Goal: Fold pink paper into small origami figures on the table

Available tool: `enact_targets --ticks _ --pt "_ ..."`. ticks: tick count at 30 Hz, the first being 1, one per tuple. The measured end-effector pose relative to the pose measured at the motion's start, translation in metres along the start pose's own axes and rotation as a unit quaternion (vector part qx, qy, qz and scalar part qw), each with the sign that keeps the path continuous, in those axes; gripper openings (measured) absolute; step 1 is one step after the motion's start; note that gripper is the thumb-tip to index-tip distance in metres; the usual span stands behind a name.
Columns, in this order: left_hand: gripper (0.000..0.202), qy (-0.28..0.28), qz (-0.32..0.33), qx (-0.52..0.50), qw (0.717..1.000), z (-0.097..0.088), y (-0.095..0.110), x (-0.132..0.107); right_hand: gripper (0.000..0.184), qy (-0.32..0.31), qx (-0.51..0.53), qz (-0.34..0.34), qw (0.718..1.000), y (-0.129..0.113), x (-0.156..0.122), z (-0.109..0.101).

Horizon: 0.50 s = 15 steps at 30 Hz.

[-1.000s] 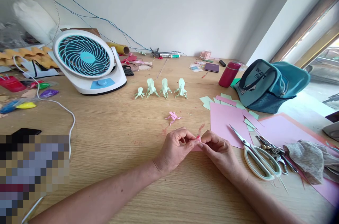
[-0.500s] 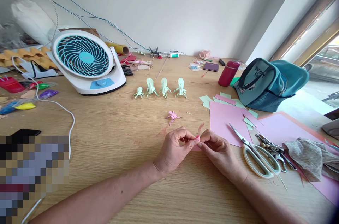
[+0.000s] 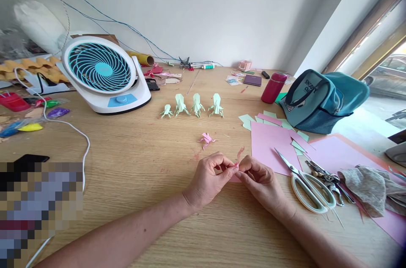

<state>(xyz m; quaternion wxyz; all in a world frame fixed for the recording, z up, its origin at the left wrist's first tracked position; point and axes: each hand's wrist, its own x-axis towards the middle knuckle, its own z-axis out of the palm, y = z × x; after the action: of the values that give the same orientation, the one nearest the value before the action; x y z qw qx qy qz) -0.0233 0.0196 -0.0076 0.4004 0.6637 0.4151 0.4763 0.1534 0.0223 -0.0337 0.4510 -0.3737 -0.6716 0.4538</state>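
Note:
My left hand (image 3: 212, 176) and my right hand (image 3: 260, 180) meet over the wooden table, both pinching a small folded piece of pink paper (image 3: 236, 166) between thumbs and fingertips. Most of that piece is hidden by my fingers. Some flat pink paper shows just below the fingertips. Just beyond my left hand lies a pink origami insect (image 3: 207, 139) with thin bent legs. Farther back, several pale green origami beetles (image 3: 196, 105) stand in a row.
To the right lie pink paper sheets (image 3: 269, 143), green offcuts, white-handled scissors (image 3: 312, 192), metal tools (image 3: 331, 181) and a grey cloth (image 3: 364, 190). Behind them are a red bottle (image 3: 274, 87) and a teal bag (image 3: 320, 101). A white fan (image 3: 104, 71) stands left, near a white cable (image 3: 85, 145).
Almost nothing differs. Both hands keep their place and their pinch, with only a very slight shift of the fingertips and the pink paper.

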Motion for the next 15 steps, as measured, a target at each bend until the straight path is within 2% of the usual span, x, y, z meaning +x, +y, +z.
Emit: enact_targets --ticks 8,15 --pt "0.014 0.006 0.016 -0.001 1.0 0.0 0.0014 -0.0001 0.017 -0.003 -0.003 -0.009 1.0 -0.0007 0.0003 0.0013" --pt "0.014 0.01 -0.008 -0.031 0.999 0.0008 0.0006 0.0006 0.018 -0.004 -0.013 -0.01 1.0 -0.0034 0.0002 0.0018"
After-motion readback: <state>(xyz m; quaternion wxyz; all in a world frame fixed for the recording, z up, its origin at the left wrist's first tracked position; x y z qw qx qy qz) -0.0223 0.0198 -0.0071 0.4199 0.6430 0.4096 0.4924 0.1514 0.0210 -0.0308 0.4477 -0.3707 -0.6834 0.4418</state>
